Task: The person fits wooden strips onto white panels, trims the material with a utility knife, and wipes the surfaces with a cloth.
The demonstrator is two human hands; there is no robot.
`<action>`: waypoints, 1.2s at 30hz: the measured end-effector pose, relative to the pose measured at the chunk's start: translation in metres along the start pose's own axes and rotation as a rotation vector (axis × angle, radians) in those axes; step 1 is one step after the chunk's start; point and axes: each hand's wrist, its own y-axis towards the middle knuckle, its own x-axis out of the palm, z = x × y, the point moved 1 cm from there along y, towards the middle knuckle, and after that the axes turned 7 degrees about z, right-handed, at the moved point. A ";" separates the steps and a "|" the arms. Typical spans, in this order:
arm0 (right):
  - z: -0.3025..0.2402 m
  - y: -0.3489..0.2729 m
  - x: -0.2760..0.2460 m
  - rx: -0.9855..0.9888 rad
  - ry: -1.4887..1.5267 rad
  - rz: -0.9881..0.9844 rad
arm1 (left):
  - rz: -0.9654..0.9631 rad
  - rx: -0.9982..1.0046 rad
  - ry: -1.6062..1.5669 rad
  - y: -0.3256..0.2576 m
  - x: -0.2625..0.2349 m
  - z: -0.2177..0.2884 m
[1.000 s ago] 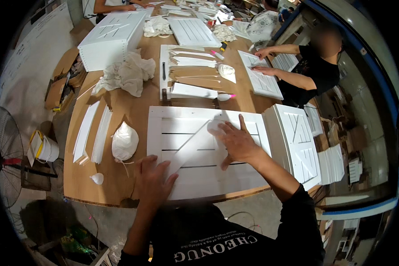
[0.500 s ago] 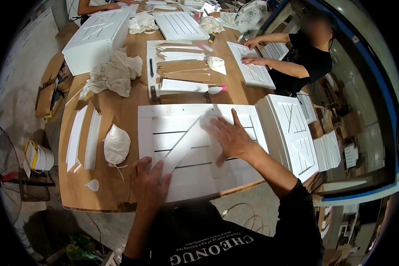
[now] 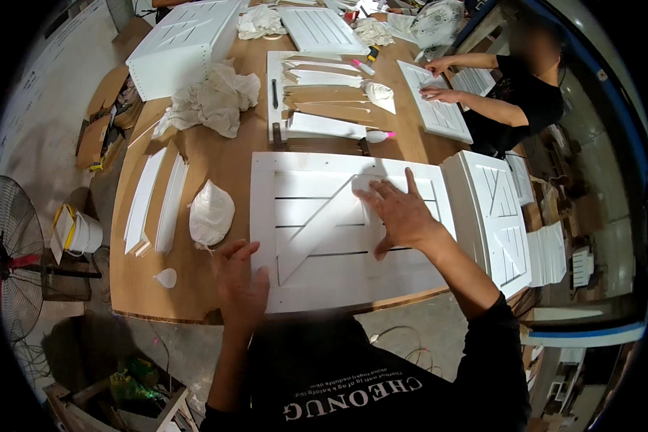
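Observation:
A white slatted panel [image 3: 317, 277] with a raised frame and a diagonal strip [image 3: 313, 227] lies flat before me. My right hand [image 3: 403, 216] rests on it near the strip's upper right end, fingers spread. A pale patch under those fingertips is too unclear to name. At the panel's left edge is my left hand [image 3: 241, 288], fingers loosely bent and apart, holding nothing I can see; whether it touches the edge I cannot tell. Beyond that hand sit a tied white bag [image 3: 211, 214] and a small white teardrop-shaped piece [image 3: 165, 278].
Stacked white panels [image 3: 493, 216] stand close on the right. White and brown strips [image 3: 155, 201] lie at left, with more strips [image 3: 327, 78] beyond my panel. Crumpled cloths [image 3: 212, 101] and a white cabinet [image 3: 183, 50] are farther back. A co-worker [image 3: 522, 93] handles another panel [image 3: 435, 108].
The whole view has shifted, so the table sits further right and higher. My left hand has moved leftward off the panel's face to its edge. My right hand stays near the same spot.

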 end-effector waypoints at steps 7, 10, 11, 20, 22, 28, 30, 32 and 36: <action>0.001 -0.001 0.003 -0.031 0.005 0.027 | -0.003 -0.092 -0.068 -0.011 -0.001 -0.007; 0.002 -0.001 0.005 -0.031 0.021 0.039 | -0.079 -0.148 -0.028 -0.015 0.009 -0.006; 0.003 -0.001 0.005 -0.028 0.021 0.040 | -0.110 -0.138 0.016 -0.013 0.010 -0.002; 0.002 0.000 0.005 -0.027 -0.021 0.027 | -0.134 -0.101 0.162 -0.003 0.016 0.004; 0.001 0.000 0.004 -0.032 -0.033 0.022 | -0.130 -0.113 0.177 0.000 0.016 0.003; 0.002 -0.001 0.009 -0.041 -0.037 0.033 | -0.173 -0.130 0.154 0.006 0.019 -0.001; 0.003 -0.001 0.007 -0.035 -0.028 0.029 | -0.175 -0.133 0.141 0.007 0.019 0.001; 0.003 -0.001 0.007 -0.043 -0.033 0.031 | -0.165 -0.142 0.141 0.006 0.020 -0.005; 0.003 0.000 0.011 -0.081 -0.031 0.092 | -0.156 -0.153 -0.036 0.008 0.024 -0.029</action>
